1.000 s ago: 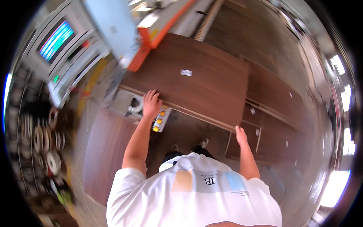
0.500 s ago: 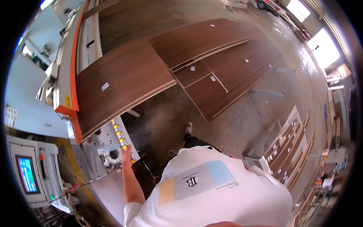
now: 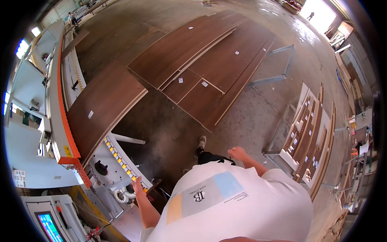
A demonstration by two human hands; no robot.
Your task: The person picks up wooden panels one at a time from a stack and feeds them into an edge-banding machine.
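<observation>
My left hand point(image 3: 138, 185) is at the near end of a rail of yellow rollers point(image 3: 120, 161), on the edge of a white machine table. Its fingers point forward and appear to touch the rail, and I see nothing held in them. My right hand point(image 3: 238, 153) hangs in front of my body at the right, fingers curled in, with nothing showing in it. Beyond the rollers a brown wood panel point(image 3: 105, 101) with a white label lies on the machine, its left edge under the orange-edged beam point(image 3: 64, 121).
Several large brown boards point(image 3: 225, 60) lie stacked ahead. A rack of narrow strips point(image 3: 308, 137) stands at the right, near a grey metal frame point(image 3: 268, 79). At the lower left is a control cabinet with a lit screen point(image 3: 50, 226). A white leg point(image 3: 129, 139) juts out below the panel.
The view has shifted, and more of the roller rail and machine table shows in front of the panel. My right hand has come into sight; my left is still at the rail.
</observation>
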